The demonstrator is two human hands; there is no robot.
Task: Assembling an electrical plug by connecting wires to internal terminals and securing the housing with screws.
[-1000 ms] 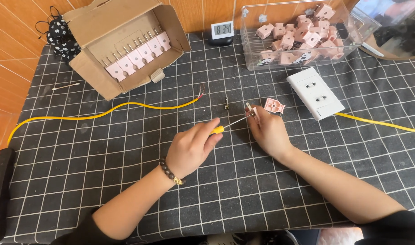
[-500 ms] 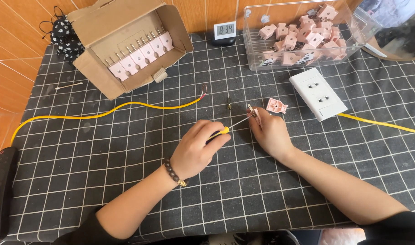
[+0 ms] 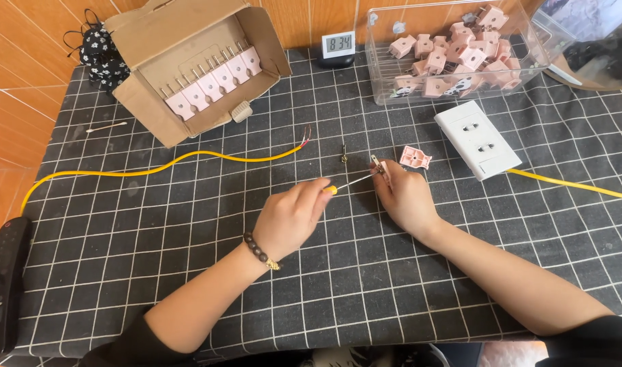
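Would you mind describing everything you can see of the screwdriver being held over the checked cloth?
The screwdriver is small, with a yellow handle of which only the tip shows, since the left hand is wrapped around the rest. Its thin, bare metal shaft lies nearly level, rising slightly to the right. The tip meets a small metal part pinched in the fingers of the right hand; the exact contact is too small to make out. It sits just above the black grid-patterned cloth.

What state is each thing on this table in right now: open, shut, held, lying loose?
Cardboard box: open, tipped on its side, pink plugs in a row inside.
Clear tub: lidless, holding pink plugs.
Screwdriver: held in left hand.
Small metal part: pinched by right hand.
Pink plug piece: lying loose.
Yellow cable: loose, end stripped.
White socket: nothing plugged in.
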